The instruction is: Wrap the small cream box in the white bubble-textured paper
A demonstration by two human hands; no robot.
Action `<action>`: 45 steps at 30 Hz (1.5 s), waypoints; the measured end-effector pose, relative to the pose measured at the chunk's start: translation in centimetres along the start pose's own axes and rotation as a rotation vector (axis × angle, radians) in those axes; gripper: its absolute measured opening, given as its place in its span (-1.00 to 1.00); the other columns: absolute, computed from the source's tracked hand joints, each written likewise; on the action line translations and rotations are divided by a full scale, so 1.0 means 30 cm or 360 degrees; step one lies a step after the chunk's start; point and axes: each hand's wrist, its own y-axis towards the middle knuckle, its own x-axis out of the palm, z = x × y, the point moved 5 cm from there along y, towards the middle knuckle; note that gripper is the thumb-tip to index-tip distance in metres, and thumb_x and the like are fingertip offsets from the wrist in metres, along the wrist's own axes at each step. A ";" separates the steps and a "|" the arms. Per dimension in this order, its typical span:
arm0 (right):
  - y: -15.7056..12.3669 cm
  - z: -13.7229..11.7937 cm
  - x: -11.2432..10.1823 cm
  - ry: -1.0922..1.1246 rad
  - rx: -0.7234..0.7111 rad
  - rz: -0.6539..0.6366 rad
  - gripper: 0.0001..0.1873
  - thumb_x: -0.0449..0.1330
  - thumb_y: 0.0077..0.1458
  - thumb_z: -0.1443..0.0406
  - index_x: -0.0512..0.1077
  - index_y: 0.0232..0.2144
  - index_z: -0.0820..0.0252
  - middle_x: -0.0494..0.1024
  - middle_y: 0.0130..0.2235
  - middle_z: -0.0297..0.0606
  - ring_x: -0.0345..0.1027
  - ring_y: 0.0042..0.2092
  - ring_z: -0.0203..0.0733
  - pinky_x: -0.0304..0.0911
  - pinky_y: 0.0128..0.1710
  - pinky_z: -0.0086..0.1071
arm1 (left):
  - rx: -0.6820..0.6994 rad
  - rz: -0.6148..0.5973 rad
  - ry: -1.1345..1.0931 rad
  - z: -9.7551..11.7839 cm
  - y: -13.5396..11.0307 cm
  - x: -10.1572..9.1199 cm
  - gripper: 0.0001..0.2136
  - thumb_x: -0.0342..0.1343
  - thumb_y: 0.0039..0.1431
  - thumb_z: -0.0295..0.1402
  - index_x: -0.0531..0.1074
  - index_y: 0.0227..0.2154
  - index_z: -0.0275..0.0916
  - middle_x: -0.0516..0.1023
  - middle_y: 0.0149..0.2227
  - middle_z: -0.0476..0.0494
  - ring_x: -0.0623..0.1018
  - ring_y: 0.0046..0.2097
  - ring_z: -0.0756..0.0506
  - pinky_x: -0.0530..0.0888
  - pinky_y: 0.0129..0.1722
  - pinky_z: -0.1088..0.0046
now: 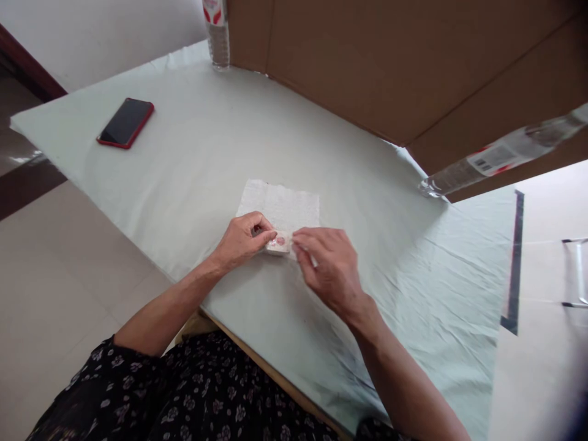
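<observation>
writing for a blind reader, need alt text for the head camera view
The left hand pinches a small red-marked packet over a napkin, and the right hand touches its edge. On the cloth-covered table are a red phone, a cardboard box and two bottles.

Soft, even daylight fills the scene, bright with no hard glare. On the counter (184, 165) my fingers (255, 220) cast only a faint, short shadow just below them. The white napkin (285, 202) under my fingers shows its texture and is not washed out. The box (390, 61) far beyond my fingers sits darker. Right of my fingers the bottle (496, 156) leans and stretches with edge distortion, and the lower right corner blurs dark.
</observation>
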 end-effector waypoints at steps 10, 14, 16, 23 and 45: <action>-0.006 -0.065 0.103 -0.0278 -0.0186 -0.0386 -0.77 0.08 0.34 0.38 0.45 -0.01 0.21 0.62 -0.05 -0.19 0.38 -0.06 -0.08 0.13 -0.06 -0.21 | -0.0052 -0.0055 0.0101 -0.004 -0.042 -0.088 -0.60 0.21 0.05 -0.25 0.44 -0.02 -0.24 0.58 -0.17 -0.13 0.55 -0.11 -0.11 0.46 -0.05 0.34; 0.000 -0.065 0.108 -0.0325 -0.0200 -0.0398 -0.75 0.10 0.32 0.39 0.42 0.01 0.17 0.59 -0.04 -0.20 0.32 -0.08 -0.09 0.07 -0.09 -0.21 | -0.0191 -0.0096 0.0326 -0.027 -0.065 -0.138 -0.56 0.13 0.09 -0.26 0.42 0.06 -0.24 0.46 -0.39 0.02 0.44 -0.36 -0.04 0.41 -0.27 0.39; 0.004 -0.064 0.114 -0.0354 -0.0202 -0.0413 -0.76 0.10 0.31 0.39 0.42 0.00 0.15 0.58 -0.06 -0.21 0.30 -0.10 -0.10 0.05 -0.09 -0.21 | -0.0262 -0.0094 0.0371 -0.040 -0.066 -0.150 -0.60 0.08 0.12 -0.24 0.45 0.02 -0.24 0.37 -0.47 0.07 0.39 -0.43 -0.02 0.38 -0.33 0.40; 0.004 -0.065 0.131 -0.0460 -0.0243 -0.0438 -0.72 0.09 0.28 0.45 0.40 0.00 0.14 0.55 -0.06 -0.19 0.23 -0.10 -0.09 0.00 -0.09 -0.19 | -0.0459 -0.0040 0.0582 -0.054 -0.079 -0.198 -0.48 0.14 0.06 -0.12 0.45 0.06 -0.28 0.55 -0.08 -0.21 0.55 -0.23 -0.11 0.48 -0.21 0.31; 0.073 -0.076 0.151 -0.0499 -0.0313 -0.0570 -0.82 0.13 0.23 0.45 0.50 -0.22 0.14 0.51 -0.23 -0.12 0.16 -0.23 -0.06 -0.11 -0.25 -0.19 | -0.0748 -0.0308 0.0251 -0.057 -0.005 -0.111 -0.65 0.26 0.00 -0.24 0.21 -0.69 -0.17 0.23 -0.70 0.05 0.25 -0.64 0.03 0.16 -0.64 0.49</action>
